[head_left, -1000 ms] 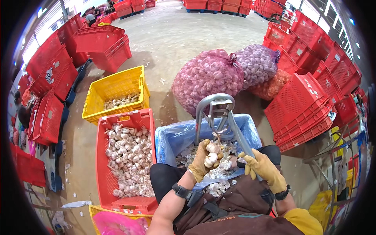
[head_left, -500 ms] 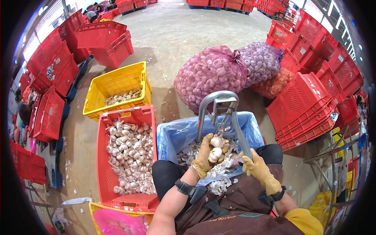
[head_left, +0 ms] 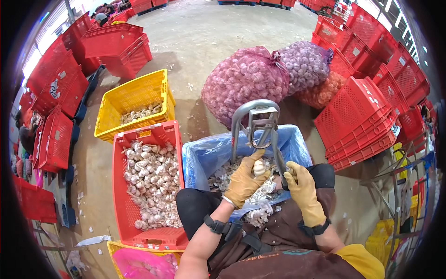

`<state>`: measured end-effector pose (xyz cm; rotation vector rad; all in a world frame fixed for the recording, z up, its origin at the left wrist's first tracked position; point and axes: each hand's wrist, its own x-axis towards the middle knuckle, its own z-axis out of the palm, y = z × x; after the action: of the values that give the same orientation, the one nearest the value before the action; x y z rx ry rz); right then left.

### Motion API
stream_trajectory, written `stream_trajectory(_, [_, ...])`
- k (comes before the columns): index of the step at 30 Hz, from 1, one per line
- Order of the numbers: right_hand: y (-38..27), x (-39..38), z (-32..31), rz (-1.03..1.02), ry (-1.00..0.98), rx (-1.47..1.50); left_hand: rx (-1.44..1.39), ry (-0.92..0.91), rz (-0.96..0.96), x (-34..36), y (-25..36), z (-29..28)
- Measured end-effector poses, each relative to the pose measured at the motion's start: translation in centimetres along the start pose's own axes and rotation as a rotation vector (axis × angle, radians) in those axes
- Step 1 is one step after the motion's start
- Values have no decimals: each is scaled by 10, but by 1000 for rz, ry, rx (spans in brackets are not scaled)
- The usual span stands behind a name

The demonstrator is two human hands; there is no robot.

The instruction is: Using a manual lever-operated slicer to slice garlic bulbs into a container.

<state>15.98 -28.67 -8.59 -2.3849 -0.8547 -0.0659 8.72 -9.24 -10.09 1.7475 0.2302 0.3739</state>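
Note:
My left hand (head_left: 246, 182), in a tan glove, is closed around a whitish garlic bulb (head_left: 259, 167) below the grey metal frame of a hand-lever cutter (head_left: 260, 126). Its fingers hide whatever else it may hold. On the right, my gloved right hand (head_left: 302, 191) curls around the lower end of the cutter's lever (head_left: 280, 160). Beneath both hands is a crate lined with blue plastic (head_left: 199, 156), strewn with papery garlic skins (head_left: 261, 215). To my left, a red crate (head_left: 121, 204) holds many garlic bulbs (head_left: 153, 186).
Beyond the red crate stands a yellow crate (head_left: 106, 111) with some garlic trimmings. Large mesh sacks of garlic (head_left: 246, 81) lie ahead. Stacked red crates (head_left: 355, 121) rise on the right, more red crates (head_left: 58, 83) on the left. A pink bag (head_left: 144, 264) sits by my left elbow.
Two bulbs showed in my left hand before; one shows now, and that hand has turned back-up over it. My right hand has shifted slightly up with the lever. The whole view has shifted a little.

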Motion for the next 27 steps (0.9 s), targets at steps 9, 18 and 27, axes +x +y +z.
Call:
stream_trajectory(9, [-20, 7, 9, 381, -436, 1192, -90, -232, 41, 0, 19, -11])
stream_trajectory(18, [-16, 8, 14, 417, -343, 1278, -384, -281, -85, 1, 8, -7])
stream_trajectory(27, [-35, 19, 1, 449, -213, 718, -455, -126, -437, 2, 0, 0])
